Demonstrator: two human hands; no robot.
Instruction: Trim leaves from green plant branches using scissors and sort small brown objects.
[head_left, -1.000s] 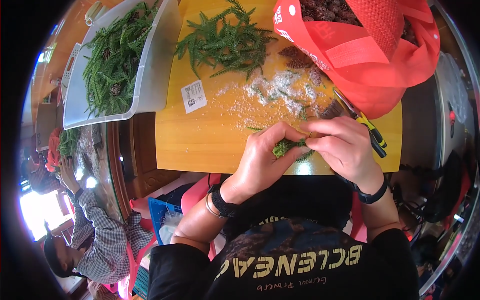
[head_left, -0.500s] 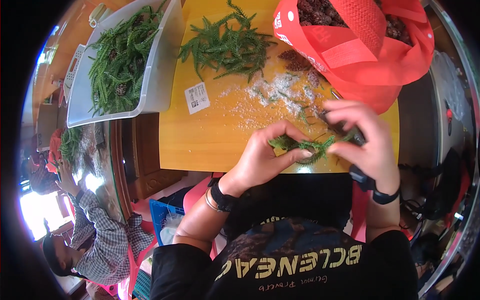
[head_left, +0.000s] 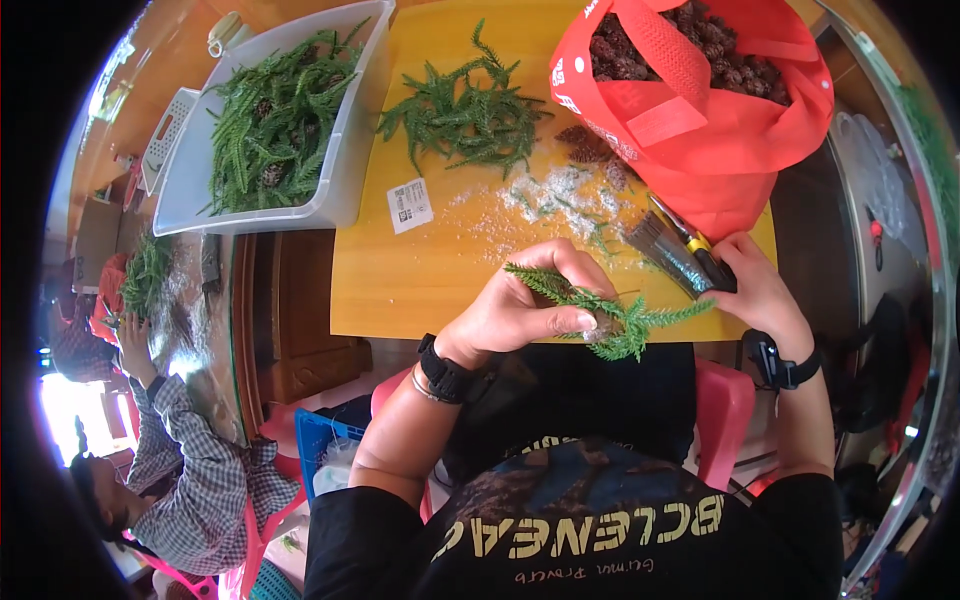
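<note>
My left hand (head_left: 540, 305) is closed on a green artificial pine sprig (head_left: 640, 325). Between thumb and fingers a small brownish pine cone (head_left: 605, 322) with a white-dusted end sits among its needles. At the table's right front edge, my right hand (head_left: 765, 285) has its fingers curled at the black handle end of a slim yellow-and-black hand tool (head_left: 692, 238), perhaps pliers. The tool lies beside a clear-wrapped bundle of dark thin wires or bristles (head_left: 665, 250).
A translucent bin (head_left: 180, 205) of pine sprigs stands at left. More sprigs (head_left: 465, 115), a white label (head_left: 409, 205), white flakes (head_left: 565, 200) and cones (head_left: 595, 150) lie on the yellow table (head_left: 400, 290). A red bag (head_left: 735, 160) holds cones. Another person (head_left: 205, 480) works at far left.
My right hand has left the sprig and moved right to the hand tool's handle. The left hand still holds the sprig, which now shows more fully. The view has shifted slightly.
</note>
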